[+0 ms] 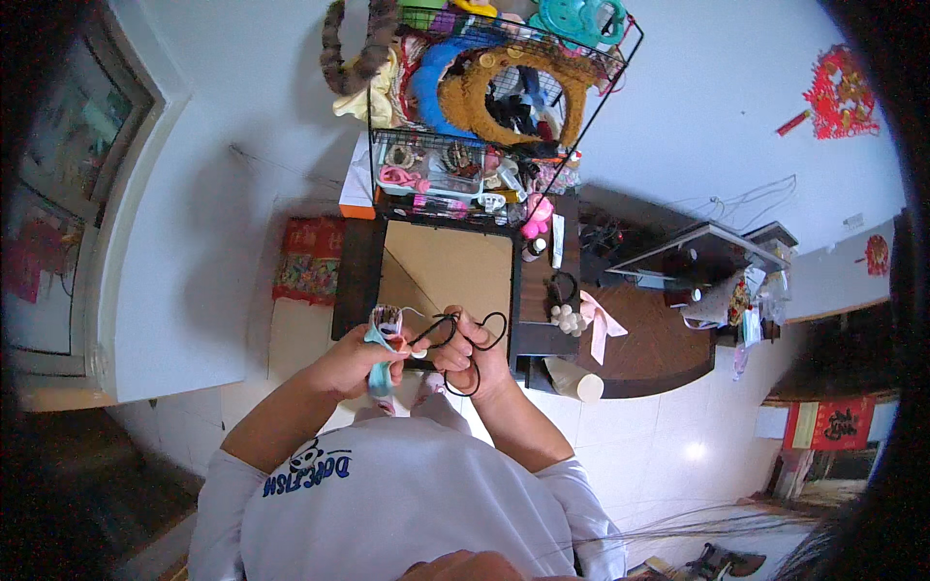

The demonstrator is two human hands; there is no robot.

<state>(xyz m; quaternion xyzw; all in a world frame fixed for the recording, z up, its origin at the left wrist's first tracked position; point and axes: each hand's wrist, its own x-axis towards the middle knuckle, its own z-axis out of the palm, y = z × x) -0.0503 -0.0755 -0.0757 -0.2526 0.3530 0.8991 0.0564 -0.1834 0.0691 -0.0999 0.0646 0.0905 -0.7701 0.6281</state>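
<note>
My left hand (pixel 351 364) is closed round a small teal, white and orange cloth piece (pixel 380 382), whose exact kind I cannot make out. Thin black elastic cord (pixel 422 336) stretches from beside it to my right hand (pixel 481 360). There, bent fingers grip the cord, and loose black loops (pixel 502 324) stick out above and below them. Both hands are raised before my body, over the near edge of a black-framed tan board (pixel 455 261). Whether the cord is joined to the cloth is hidden by my left fingers.
A black wire rack (pixel 632 44) with headbands and a clear bin of hair accessories (pixel 426 184) stands at the back of the dark table (pixel 547 300). To the right lie a white tube (pixel 558 240), a beaded hair tie (pixel 568 320) and a pink ribbon (pixel 603 324). A cream cylinder (pixel 586 387) is nearer.
</note>
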